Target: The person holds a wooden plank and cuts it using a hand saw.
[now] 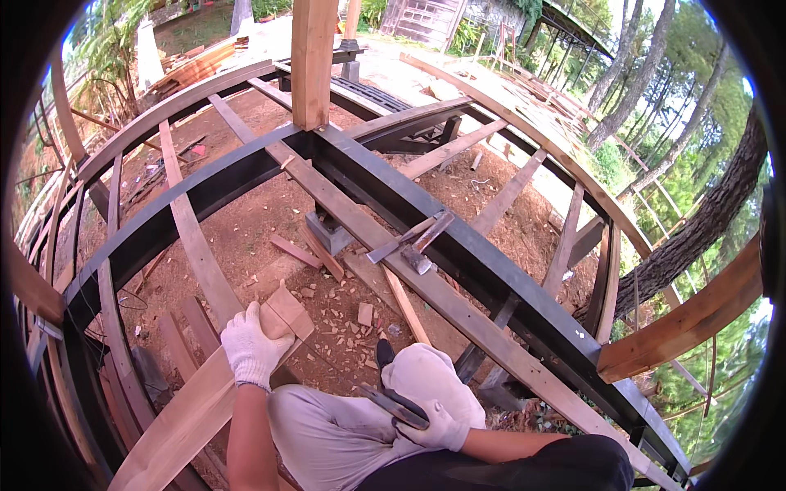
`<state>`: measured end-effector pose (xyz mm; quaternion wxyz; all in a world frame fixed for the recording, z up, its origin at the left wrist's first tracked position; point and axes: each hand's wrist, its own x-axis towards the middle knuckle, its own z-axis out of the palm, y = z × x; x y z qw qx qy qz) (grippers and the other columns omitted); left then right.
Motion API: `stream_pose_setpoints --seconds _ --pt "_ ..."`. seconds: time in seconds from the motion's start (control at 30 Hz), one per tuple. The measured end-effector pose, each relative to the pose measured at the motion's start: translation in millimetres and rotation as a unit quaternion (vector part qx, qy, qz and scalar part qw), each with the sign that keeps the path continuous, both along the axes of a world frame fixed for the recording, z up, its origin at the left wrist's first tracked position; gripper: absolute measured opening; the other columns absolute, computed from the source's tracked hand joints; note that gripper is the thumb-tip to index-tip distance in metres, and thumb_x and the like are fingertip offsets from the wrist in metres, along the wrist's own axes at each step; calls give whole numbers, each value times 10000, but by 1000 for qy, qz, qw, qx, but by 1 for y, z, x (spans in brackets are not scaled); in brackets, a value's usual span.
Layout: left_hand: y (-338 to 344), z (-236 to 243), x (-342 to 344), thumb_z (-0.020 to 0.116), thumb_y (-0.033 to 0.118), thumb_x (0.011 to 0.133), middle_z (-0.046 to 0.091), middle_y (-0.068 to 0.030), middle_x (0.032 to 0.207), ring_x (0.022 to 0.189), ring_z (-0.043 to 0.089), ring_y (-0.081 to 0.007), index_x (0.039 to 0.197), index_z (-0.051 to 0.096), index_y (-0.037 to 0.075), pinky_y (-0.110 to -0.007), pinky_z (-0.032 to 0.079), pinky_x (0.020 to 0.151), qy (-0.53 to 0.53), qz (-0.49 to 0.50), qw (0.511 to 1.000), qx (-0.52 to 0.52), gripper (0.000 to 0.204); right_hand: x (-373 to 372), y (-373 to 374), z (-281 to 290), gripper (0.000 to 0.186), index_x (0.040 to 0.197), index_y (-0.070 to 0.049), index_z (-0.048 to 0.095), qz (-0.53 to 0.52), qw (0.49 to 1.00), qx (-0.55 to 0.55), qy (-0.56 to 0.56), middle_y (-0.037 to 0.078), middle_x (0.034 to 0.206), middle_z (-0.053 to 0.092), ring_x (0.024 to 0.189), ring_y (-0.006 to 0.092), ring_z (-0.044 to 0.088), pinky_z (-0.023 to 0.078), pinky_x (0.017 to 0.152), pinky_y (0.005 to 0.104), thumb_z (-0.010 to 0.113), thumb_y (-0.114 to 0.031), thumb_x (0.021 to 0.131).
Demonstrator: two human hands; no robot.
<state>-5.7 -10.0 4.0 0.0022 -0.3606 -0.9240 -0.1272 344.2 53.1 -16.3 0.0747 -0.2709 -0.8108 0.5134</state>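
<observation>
At the far left, a curved-looking brown post (37, 290) stands beside dark metal framing. To its right, a wide plank (176, 425) slants up from the lower edge, its upper end under the left hand (255, 348). That hand, in a white glove, is closed over the plank's edge, the thumb side toward a pale piece of wood (288, 313); whether this piece is part of the plank I cannot tell. Past it, a square wooden post (313, 65) rises from the black beam (508, 303), and wood chips (332, 327) lie scattered on the reddish dirt below. Next comes the right hand (435, 427), gloved too, low over the person's lap, its fingers wrapped around a dark tool (409, 413) that points to the left; its exact kind is unclear. Above that hand, two hand tools (417, 258) with metal parts lie close together across a narrow wooden beam (360, 217), next to the black beam. At the right, a thick tree trunk (696, 237) leans beyond the frame.
</observation>
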Motion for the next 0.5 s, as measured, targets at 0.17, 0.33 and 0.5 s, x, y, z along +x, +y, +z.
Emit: stream_pose_setpoints --seconds 0.17,0.33,0.5 --pt "10 0 2 900 490 554 643 -155 1220 1144 606 -338 1365 581 68 -441 471 1010 2 -3 1000 7 969 -72 18 -75 648 1461 -49 501 -33 998 -10 48 237 1125 707 1049 376 697 540 932 421 692 -237 871" --pt "6 -2 -4 884 485 560 654 -143 1154 1090 622 -331 1336 598 87 -449 483 961 35 -17 999 38 918 -147 25 -84 621 1435 -56 526 -62 992 29 105 215 1064 721 968 353 706 546 868 399 722 -236 874" --pt "-10 -13 5 892 507 547 653 -145 1152 1100 618 -333 1338 588 87 -451 475 975 16 -12 1000 20 946 -9 -6 -14 650 1492 -88 491 -12 999 -31 -38 205 1192 701 1120 334 680 516 987 413 681 -283 901"
